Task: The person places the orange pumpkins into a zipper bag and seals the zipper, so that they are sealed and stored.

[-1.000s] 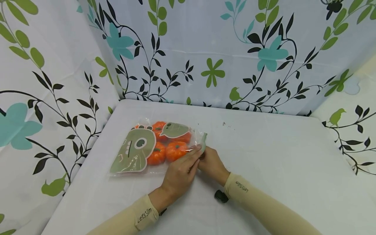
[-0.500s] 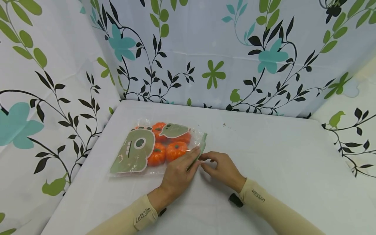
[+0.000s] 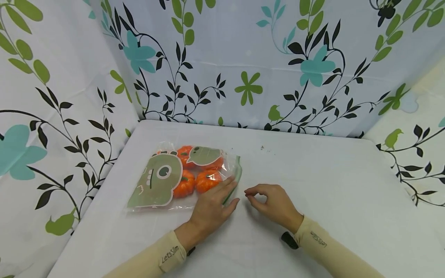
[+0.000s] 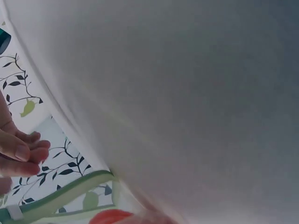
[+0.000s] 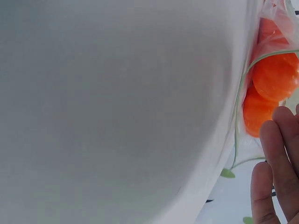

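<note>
A clear zip bag [image 3: 154,185] with a green cartoon print lies on the white table, holding several orange toy pumpkins [image 3: 208,180]. Its green-edged mouth [image 5: 238,100] faces right and gapes in the right wrist view. A small white slider [image 4: 15,212] shows on the green strip in the left wrist view. My left hand [image 3: 210,210] rests on the bag near the mouth, fingers extended. Just right of the bag, apart from it, is my right hand [image 3: 272,202], its fingers loosely bent. I see nothing between its thumb and fingertips [image 4: 39,151].
The white table [image 3: 330,185] stretches away to the right. A floral curtain [image 3: 215,58] hangs behind and on both sides. Small dark specks [image 3: 262,148] mark the cloth toward the back. A black wrist device [image 3: 289,240] sits under the right wrist.
My right hand has come off the bag's green edge and moved right, toward me. My left hand has flattened on the bag, its thumb now spread off the edge. The bag stays put.
</note>
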### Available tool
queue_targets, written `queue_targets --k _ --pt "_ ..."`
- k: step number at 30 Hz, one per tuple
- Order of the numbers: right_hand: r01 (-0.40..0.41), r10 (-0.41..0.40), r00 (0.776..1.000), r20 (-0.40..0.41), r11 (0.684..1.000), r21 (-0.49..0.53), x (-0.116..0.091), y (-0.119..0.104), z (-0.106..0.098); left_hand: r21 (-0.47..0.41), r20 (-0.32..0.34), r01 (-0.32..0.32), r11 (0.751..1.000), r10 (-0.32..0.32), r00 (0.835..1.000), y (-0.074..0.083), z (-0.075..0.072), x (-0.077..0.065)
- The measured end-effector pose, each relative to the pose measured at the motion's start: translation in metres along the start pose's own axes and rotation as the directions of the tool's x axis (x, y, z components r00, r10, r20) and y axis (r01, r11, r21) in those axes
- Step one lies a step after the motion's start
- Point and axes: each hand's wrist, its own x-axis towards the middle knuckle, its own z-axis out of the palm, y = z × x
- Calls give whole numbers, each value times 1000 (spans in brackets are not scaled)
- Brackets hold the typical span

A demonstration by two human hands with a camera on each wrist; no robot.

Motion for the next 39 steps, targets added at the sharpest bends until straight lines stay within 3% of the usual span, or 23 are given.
queue_targets --k 3,5,10,12,14,19,23,27,29,31,33,36,39 --pt "-4 4 1000 -4 1000 -16 -3 2 -4 -5 82 -22 1000 23 996 -2 -4 0" --pt "-15 15 1000 0 1000 -17 -4 3 -6 -8 168 -32 999 33 985 -4 -7 0" --pt "-17 17 1000 11 1000 0 -7 5 -7 -6 365 -52 999 51 930 -9 -14 1" --pt "-4 4 1000 10 1000 2 -8 5 -6 -9 406 -58 998 56 912 -11 -18 0" --pt "15 -15 1000 3 1000 -2 -9 5 -5 -19 419 -57 998 60 906 -13 -22 -2" --pt "90 -94 995 -41 992 -85 -9 5 -4 -57 374 -64 996 80 924 -18 -34 -3" --pt "200 -218 971 -95 965 -167 -7 4 -4 -92 303 -100 991 123 945 -21 -41 -5" --pt "351 -388 905 -173 912 -212 -2 0 -4 -95 154 -174 980 187 970 -24 -46 -7" --pt "418 -467 860 -206 876 -242 2 -5 -3 -73 73 -226 972 231 970 -25 -48 -8" --pt "467 -528 821 -220 841 -275 5 -10 -3 -34 8 -277 960 278 961 -25 -50 -9" --pt "498 -565 799 -207 814 -300 8 -15 -3 3 -18 -334 942 334 942 -26 -52 -9" --pt "520 -585 797 -150 791 -323 10 -22 -3 78 2 -429 900 430 903 -28 -54 -10" --pt "521 -580 809 -93 782 -342 12 -27 -2 177 68 -538 825 535 842 -29 -55 -12"
